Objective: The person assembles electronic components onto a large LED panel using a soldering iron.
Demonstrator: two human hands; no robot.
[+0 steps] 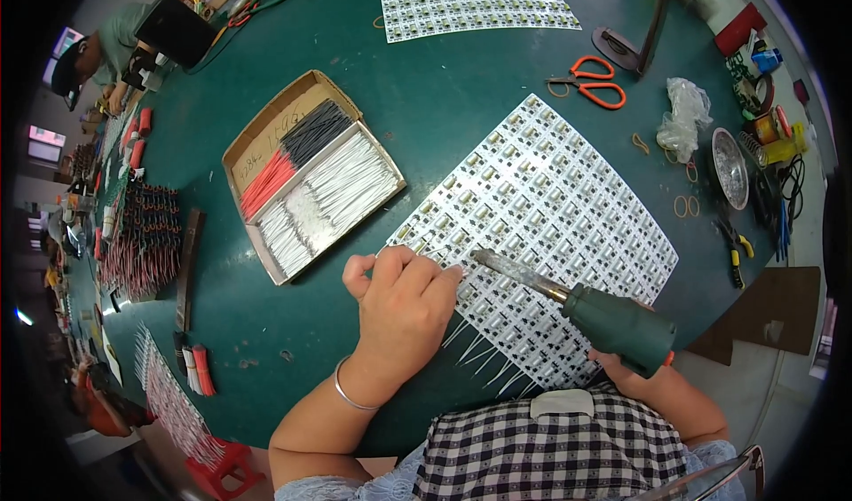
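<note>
Though partly beneath left fingers (pixel 441 290), circuit panel (pixel 552 221) mostly rightward.

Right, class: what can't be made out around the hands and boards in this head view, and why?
All in the head view:
- Right hand: most fingers hidden behind the green soldering iron.
- Left hand: its knuckles hide whether the fingertips grip a wire.
- Near circuit-board sheet: contact with the iron's tip, too small.
- Far circuit-board sheet: cut off by the upper edge.

Black-and-white checked apron (pixel 550 452), silver bangle (pixel 341 389)
</note>
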